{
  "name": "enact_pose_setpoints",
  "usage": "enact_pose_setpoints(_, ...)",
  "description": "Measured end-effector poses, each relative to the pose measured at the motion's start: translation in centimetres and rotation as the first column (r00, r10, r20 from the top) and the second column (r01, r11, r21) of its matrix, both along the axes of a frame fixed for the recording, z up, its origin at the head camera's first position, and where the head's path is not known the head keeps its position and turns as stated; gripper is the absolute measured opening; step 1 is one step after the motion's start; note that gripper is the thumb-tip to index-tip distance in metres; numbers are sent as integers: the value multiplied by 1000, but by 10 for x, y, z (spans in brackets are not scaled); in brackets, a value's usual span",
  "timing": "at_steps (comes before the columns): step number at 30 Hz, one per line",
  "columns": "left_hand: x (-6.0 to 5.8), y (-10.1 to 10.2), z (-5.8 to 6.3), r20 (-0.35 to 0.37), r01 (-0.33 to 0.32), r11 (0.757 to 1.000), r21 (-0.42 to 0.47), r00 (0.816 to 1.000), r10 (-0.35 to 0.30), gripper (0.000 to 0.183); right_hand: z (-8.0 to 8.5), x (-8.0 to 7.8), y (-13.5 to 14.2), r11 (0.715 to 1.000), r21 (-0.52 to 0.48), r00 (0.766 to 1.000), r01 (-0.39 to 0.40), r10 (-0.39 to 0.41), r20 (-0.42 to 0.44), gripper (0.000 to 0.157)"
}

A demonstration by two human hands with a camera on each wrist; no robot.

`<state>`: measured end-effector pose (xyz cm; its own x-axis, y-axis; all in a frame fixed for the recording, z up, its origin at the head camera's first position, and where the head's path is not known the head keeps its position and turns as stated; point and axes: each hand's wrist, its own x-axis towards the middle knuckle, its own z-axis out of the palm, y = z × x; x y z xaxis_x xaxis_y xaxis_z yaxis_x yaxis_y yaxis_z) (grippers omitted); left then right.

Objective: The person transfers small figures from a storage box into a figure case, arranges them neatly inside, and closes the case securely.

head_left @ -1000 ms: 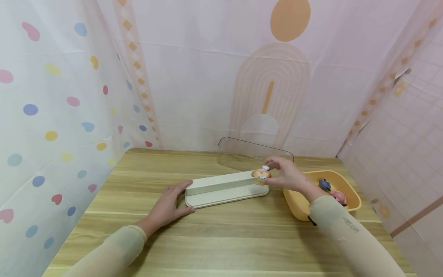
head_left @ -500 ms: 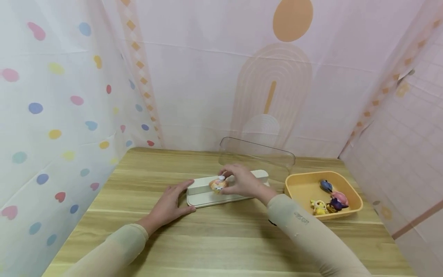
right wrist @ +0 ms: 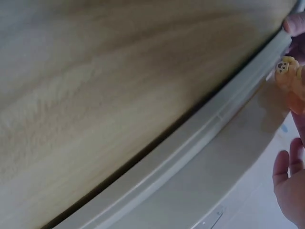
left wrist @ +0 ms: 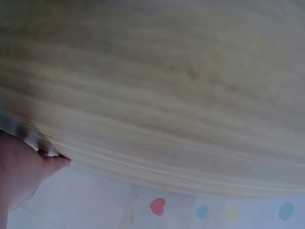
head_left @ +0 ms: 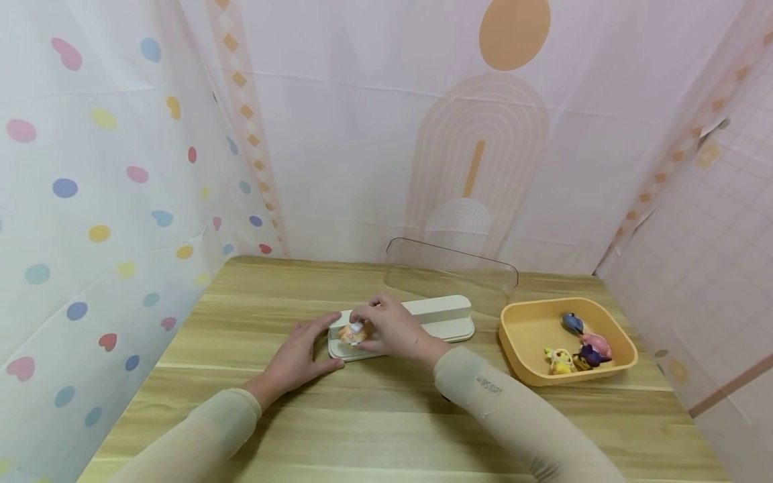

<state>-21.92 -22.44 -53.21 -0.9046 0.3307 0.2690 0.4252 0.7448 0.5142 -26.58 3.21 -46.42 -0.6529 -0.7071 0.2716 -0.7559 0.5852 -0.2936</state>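
Pinching an orange figurine [head_left: 349,335] in the right grip [head_left: 394,329], at the left end of a cream stepped stand [head_left: 439,310], lower centre of the frame. Touching that end with the left grip [head_left: 298,352], spread apart.

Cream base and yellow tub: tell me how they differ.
The cream base is long and narrow; the yellow tub is broader. The base has a raised step; the tub, enclosing walls. The tub contains four figures; at the base, the right hand holds an orange figure. Both have rounded corners.
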Motion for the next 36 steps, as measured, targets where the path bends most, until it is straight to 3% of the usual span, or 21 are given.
enact_pose_setpoints(5, -1, -2, -1, -12, -1, 1000, -2, 1000, 1, 98, -3, 1, -6, 1000, 8, 998, 0, 1, -66, 46)
enact_pose_setpoints(12, 0, -2, -1, -14, -2, 1000, 9, 1000, 3, 98, -8, 2, -10, 1000, 15, 1000, 25, -25, -4, 51)
enact_pose_setpoints(17, 0, -1, -1, -44, -1, 1000, 5, 999, 1, 97, -8, 3, -11, 998, 34, 999, 45, -44, -6, 53)
enact_pose_setpoints(26, -1, -1, 0, -54, 1, 1000, -5, 999, -2, 96, -7, 4, -5, 996, 63, 998, 60, -62, 25, 72)
enact_pose_setpoints(31, -1, 1, 0, -45, 6, 1000, -7, 999, -6, 95, 12, 7, 21, 996, 52, 997, 68, -69, 29, 76)
enact_pose_setpoints(36, 2, 3, 0, -28, 4, 1000, -8, 1000, -4, 94, 39, 4, 86, 990, -32, 987, 141, -143, -80, 74)
